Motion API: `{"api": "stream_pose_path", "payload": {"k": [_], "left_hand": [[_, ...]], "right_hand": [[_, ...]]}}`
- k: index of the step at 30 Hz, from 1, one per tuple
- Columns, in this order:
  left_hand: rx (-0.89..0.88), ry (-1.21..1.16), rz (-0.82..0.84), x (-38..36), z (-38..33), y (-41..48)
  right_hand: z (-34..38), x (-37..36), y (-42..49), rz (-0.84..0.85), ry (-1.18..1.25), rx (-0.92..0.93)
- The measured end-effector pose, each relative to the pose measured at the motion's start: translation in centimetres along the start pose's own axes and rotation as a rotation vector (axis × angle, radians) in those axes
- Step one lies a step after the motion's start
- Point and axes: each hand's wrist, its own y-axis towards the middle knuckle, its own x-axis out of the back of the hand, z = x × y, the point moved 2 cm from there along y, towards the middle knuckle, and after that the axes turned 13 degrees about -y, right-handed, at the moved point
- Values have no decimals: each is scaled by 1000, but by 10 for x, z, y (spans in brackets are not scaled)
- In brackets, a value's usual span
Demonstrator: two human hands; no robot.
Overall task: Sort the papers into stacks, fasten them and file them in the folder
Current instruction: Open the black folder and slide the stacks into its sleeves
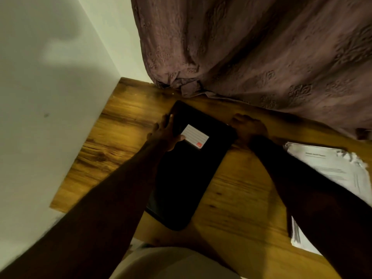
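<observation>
One black folder (187,178) is laid closed on the wooden table (124,125), with a white lined label (195,135) on its cover; its content cannot be seen. The left hand (166,133) is placed on the folder's left edge beside the label, the fingers almost straight, the thumb laid on the cover; nothing is clasped. The right hand (249,128) is set at the folder's far right corner; it is blurred, so it cannot be told whether its fingers are closed on the edge. Printed papers (334,170) are seen outside the folder, piled on the table to the right, partly covered by the right forearm.
</observation>
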Motion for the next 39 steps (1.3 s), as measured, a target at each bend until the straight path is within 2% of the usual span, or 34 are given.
{"api": "stream_pose_path", "payload": {"k": [2, 4, 6, 8, 10, 13, 18, 22, 27, 32, 36, 39], "left_hand": [[44, 0, -34, -3, -7, -9], [14, 117, -137, -7, -22, -28], [-199, 245, -171, -26, -40, -47], [-472, 298, -5, -58, -56, -68], [-560, 336, 129, -88, -60, -87], [-500, 295, 78, -104, -52, -98], [-477, 342, 41, -108, -56, -99], [-414, 434, 136, -108, -67, -96], [-389, 524, 218, -105, -80, -100], [-420, 612, 290, -98, -91, -108], [-486, 648, 203, -90, -102, -115], [-512, 641, 184, -86, -109, -113]], "right_hand": [[6, 7, -14, 121, 47, -68], [11, 4, -24, 177, 69, -139], [15, 2, -25, 229, 131, -212], [16, 0, -27, 221, 134, -241], [12, -1, -30, 213, 114, -242], [6, -4, -38, 211, 73, -187], [2, -9, -64, 53, -68, -182], [11, -11, -81, -42, -57, -196], [26, -8, -93, -121, 63, -337], [35, -8, -108, -62, 142, -417], [46, -10, -114, -38, 215, -464], [57, -11, -115, 37, 379, -476]]}}
